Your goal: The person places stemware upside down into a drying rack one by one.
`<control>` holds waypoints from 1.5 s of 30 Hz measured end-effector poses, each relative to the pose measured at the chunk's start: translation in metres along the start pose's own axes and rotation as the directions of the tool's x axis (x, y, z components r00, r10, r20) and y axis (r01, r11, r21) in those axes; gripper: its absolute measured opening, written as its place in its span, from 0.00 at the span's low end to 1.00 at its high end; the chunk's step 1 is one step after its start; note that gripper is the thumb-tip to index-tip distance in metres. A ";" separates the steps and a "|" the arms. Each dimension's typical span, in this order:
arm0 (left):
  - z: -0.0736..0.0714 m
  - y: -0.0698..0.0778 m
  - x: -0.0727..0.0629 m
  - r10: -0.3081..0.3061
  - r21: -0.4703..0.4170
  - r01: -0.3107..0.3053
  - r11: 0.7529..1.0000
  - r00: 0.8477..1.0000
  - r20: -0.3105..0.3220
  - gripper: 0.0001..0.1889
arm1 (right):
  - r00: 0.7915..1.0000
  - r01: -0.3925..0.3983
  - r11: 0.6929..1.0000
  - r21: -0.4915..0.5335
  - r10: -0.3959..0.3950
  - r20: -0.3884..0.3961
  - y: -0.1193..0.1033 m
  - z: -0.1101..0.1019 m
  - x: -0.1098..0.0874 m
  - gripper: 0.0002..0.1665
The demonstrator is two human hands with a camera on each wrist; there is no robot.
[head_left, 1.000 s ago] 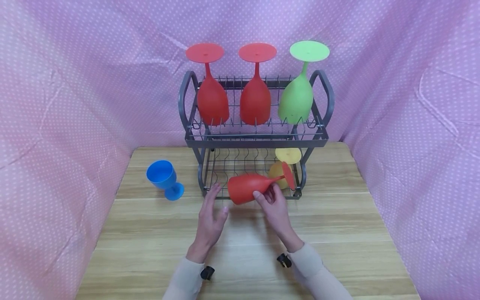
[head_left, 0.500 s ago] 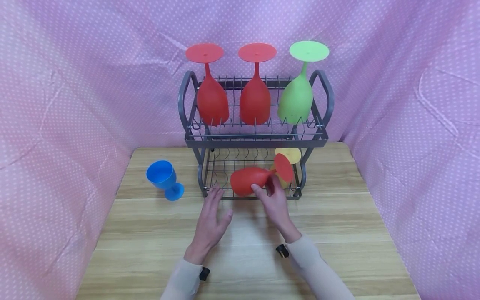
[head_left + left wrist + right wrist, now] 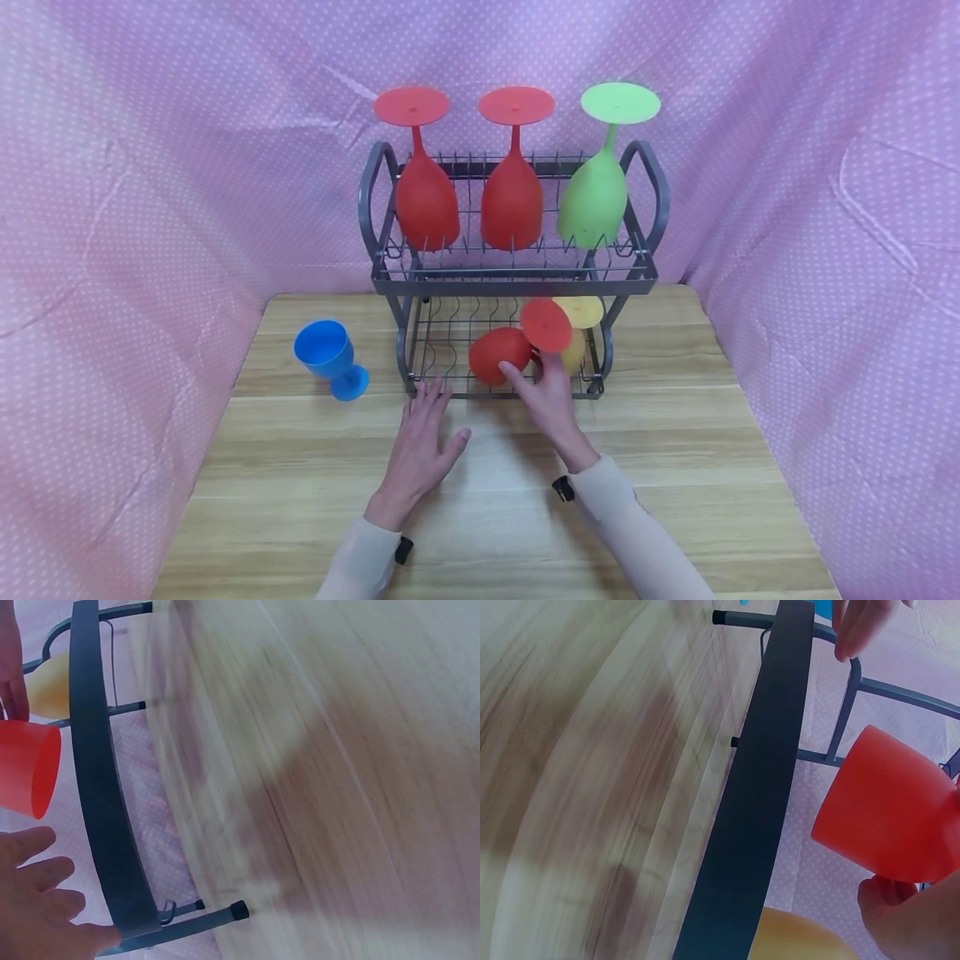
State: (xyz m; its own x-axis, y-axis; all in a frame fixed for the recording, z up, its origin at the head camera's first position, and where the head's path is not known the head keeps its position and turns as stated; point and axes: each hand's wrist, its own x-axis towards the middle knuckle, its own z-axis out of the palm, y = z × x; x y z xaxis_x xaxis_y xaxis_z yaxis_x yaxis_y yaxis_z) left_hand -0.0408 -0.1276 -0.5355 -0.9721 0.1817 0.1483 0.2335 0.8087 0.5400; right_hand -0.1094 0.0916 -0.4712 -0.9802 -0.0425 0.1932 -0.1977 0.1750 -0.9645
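Observation:
My right hand (image 3: 551,400) grips a red plastic goblet (image 3: 498,357) near its stem, thumb on the near side of the bowl. The goblet is tilted over the lower rack shelf, its mouth to the left and its round foot raised at the right. Behind it, a yellow goblet (image 3: 581,312) stands upside down on the lower shelf, partly hidden. My left hand (image 3: 417,454) has its fingers extended, with the tips at the front edge of the dish rack (image 3: 516,287). In the left wrist view its fingers (image 3: 46,876) are spread close to the goblet's mouth.
On the upper shelf, two red goblets (image 3: 427,200) and a green goblet (image 3: 594,200) stand upside down. A blue goblet (image 3: 326,350) is on the wooden table (image 3: 300,475), left of the rack. Pink dotted cloth (image 3: 150,208) hangs around the back and sides.
The held red goblet has moved back over the lower shelf, its foot swinging up and left and its bowl tipping lower. My left hand has shifted slightly nearer me, fingers still extended.

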 end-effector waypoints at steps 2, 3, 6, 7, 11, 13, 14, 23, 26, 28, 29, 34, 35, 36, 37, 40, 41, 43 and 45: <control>0.001 -0.001 0.000 0.002 0.014 -0.002 1.000 1.000 0.009 0.40 | 0.999 0.035 0.999 -0.021 -0.035 0.002 0.006 0.000 0.002 0.41; 0.001 -0.001 0.000 0.005 0.021 -0.006 1.000 1.000 0.009 0.40 | 0.999 0.051 0.998 -0.034 -0.051 0.003 0.011 0.000 0.004 0.42; 0.003 -0.002 -0.001 0.015 0.044 -0.015 0.999 1.000 0.006 0.40 | 0.997 0.078 0.992 -0.094 -0.078 0.005 0.022 0.002 0.010 0.42; 0.004 -0.003 -0.001 0.022 0.055 -0.022 0.998 1.000 0.002 0.40 | 0.997 0.081 0.990 -0.113 -0.081 0.010 0.022 0.002 0.011 0.42; 0.006 -0.004 -0.002 0.018 0.080 -0.019 0.997 1.000 0.013 0.41 | 0.995 0.101 0.980 -0.174 -0.098 0.022 0.023 0.004 0.014 0.42; 0.006 -0.004 -0.002 0.015 0.086 -0.017 0.996 1.000 0.017 0.41 | 0.995 0.101 0.976 -0.195 -0.097 0.030 0.024 0.005 0.015 0.43; 0.006 -0.004 -0.002 0.012 0.086 -0.014 0.996 1.000 0.020 0.41 | 0.995 0.100 0.973 -0.206 -0.095 0.034 0.024 0.006 0.016 0.43; 0.006 -0.006 -0.003 -0.021 0.113 0.015 0.994 0.999 0.047 0.43 | 0.998 0.062 0.958 -0.280 -0.050 0.050 0.030 0.011 0.020 0.44; 0.006 -0.007 -0.003 -0.031 0.120 0.024 0.993 0.998 0.060 0.44 | 0.998 0.044 0.956 -0.289 -0.032 0.048 0.033 0.012 0.021 0.43; 0.007 -0.007 -0.003 -0.037 0.124 0.028 0.992 0.997 0.065 0.44 | 0.999 0.033 0.954 -0.297 -0.020 0.045 0.034 0.012 0.022 0.42; 0.007 -0.007 -0.003 -0.036 0.125 0.028 0.992 0.997 0.066 0.44 | 0.999 0.029 0.953 -0.300 -0.016 0.044 0.035 0.012 0.022 0.42; 0.008 -0.007 -0.003 -0.038 0.121 0.029 0.992 0.997 0.067 0.44 | 0.999 0.020 0.951 -0.310 -0.006 0.048 0.038 0.013 0.024 0.40; 0.008 -0.007 -0.003 -0.039 0.121 0.030 0.992 0.997 0.067 0.44 | 0.999 0.022 0.949 -0.313 -0.006 0.050 0.038 0.013 0.025 0.39; 0.008 -0.007 -0.002 -0.040 0.122 0.032 0.992 0.997 0.068 0.44 | 0.999 0.022 0.949 -0.315 -0.006 0.052 0.039 0.013 0.026 0.39; 0.008 -0.007 -0.002 -0.041 0.121 0.032 0.992 0.997 0.068 0.44 | 0.998 0.023 0.948 -0.316 -0.006 0.054 0.040 0.013 0.026 0.39; 0.008 -0.007 -0.002 -0.043 0.122 0.035 0.992 0.997 0.067 0.44 | 0.998 0.020 0.944 -0.328 -0.002 0.056 0.041 0.014 0.027 0.39; 0.008 -0.007 -0.002 -0.043 0.124 0.035 0.992 0.997 0.066 0.44 | 0.998 0.019 0.943 -0.333 -0.001 0.055 0.042 0.014 0.027 0.39; 0.008 -0.007 -0.002 -0.042 0.121 0.034 0.992 0.997 0.065 0.44 | 0.999 0.015 0.940 -0.340 0.003 0.054 0.042 0.014 0.028 0.39; 0.009 -0.007 -0.001 -0.043 0.124 0.035 0.992 0.997 0.066 0.44 | 0.999 0.011 0.938 -0.348 0.008 0.053 0.042 0.014 0.028 0.38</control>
State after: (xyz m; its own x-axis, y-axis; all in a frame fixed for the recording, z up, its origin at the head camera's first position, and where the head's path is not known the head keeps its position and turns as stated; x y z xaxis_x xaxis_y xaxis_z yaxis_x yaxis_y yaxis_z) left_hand -0.0411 -0.1287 -0.5466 -0.9806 0.1831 0.0698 0.1951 0.8775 0.4382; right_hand -0.1449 0.0838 -0.5093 -0.9800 -0.0934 0.1754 -0.1985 0.5055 -0.8397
